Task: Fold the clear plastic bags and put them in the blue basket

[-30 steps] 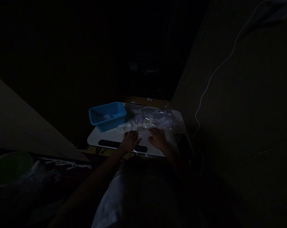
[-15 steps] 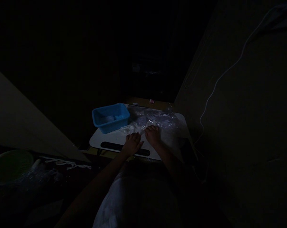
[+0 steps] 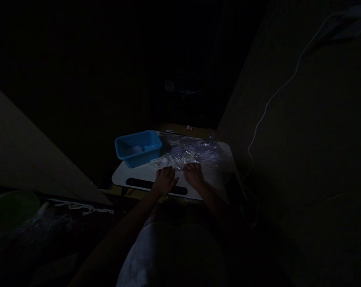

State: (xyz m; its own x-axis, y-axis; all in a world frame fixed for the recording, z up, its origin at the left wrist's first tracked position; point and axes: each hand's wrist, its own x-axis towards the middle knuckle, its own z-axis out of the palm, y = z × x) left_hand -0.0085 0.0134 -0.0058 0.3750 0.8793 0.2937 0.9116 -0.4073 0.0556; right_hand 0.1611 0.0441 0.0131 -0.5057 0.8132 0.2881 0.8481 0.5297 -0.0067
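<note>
Clear, crinkled plastic [image 3: 202, 149] lies spread over the white folding table [image 3: 228, 151]. At its near edge, my left hand [image 3: 164, 181] rests palm down, fingers forward and thumb apart, beside a whitish bundle [image 3: 165, 160] in clear wrapping. What the bundle is cannot be made out in the dim light. My right hand [image 3: 194, 174] has its fingers curled down on the plastic's near edge, a short gap away from the left hand. To the left of the plastic stands a blue plastic basin [image 3: 141, 159] with something pale [image 3: 135, 150] inside.
A dark slot [image 3: 141, 183] runs along the table's near side. One dark flat object [image 3: 234, 187] lies at the right edge. Behind the table is a small pink item [image 3: 189, 128]. A white cable [image 3: 267, 105] hangs along the right wall. A green basket [image 3: 12, 211] sits low left.
My right hand has drawn slightly back toward me, and the plastic's near edge lies a little differently between the hands. My left hand stays almost in place. The view has shifted slightly.
</note>
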